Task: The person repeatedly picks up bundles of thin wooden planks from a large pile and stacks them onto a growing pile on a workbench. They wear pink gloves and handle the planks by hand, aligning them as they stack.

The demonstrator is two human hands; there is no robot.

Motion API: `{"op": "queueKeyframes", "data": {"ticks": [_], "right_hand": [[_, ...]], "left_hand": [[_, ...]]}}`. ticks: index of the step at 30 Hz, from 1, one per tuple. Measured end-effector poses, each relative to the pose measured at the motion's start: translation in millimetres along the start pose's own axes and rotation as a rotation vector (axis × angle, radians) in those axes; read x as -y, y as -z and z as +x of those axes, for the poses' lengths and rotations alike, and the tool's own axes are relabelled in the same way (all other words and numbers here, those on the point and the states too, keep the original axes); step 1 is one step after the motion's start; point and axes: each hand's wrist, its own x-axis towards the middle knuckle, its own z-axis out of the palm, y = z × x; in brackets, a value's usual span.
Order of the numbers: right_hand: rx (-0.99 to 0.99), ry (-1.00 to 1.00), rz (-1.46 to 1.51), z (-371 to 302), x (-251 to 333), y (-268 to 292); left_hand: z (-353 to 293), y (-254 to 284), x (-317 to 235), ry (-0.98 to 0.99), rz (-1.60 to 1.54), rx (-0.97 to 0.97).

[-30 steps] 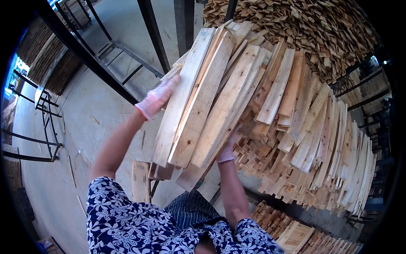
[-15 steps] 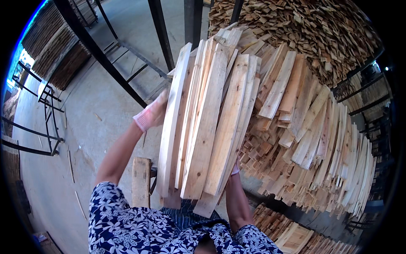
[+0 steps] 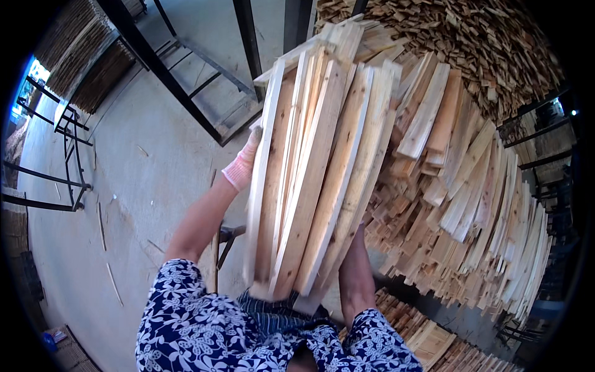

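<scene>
A bundle of long pale wooden boards stands before me, tilted, its lower ends close to my waist. My left hand, in a pinkish-white glove, presses on the bundle's left side, with the fingers partly hidden behind the outer board. From the lower right my right forearm reaches up to the other side. The boards hide my right hand, which holds the bundle from that side. Some boards sit unevenly, with gaps between them and staggered ends.
A large stack of similar boards rises at the right, and a heap of short wood pieces lies behind it. Black metal frames stand at the far left. Thin wood strips lie on the concrete floor.
The bundle has shifted right and its boards have turned slightly, some with gaps now wider. My left hand has moved right with it. The whole view has also shifted a little.
</scene>
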Motion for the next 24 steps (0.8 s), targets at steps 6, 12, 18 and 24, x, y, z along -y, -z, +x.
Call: {"op": "queueKeyframes", "data": {"ticks": [6, 12, 18, 24], "right_hand": [[0.003, 0.021, 0.009, -20, -12, 14], [0.035, 0.139, 0.060, -57, -1, 37], [0.064, 0.375, 0.146, -42, 6, 80], [-0.189, 0.645, 0.313, -118, -15, 176]], "left_hand": [[-79, -48, 40, -0.022, -0.137, 0.058], [-115, -18, 71, -0.085, -0.198, -0.020], [-106, -70, 73, -0.182, 0.060, 0.157], [-4, -119, 147, -0.009, 0.306, 0.319]]}}
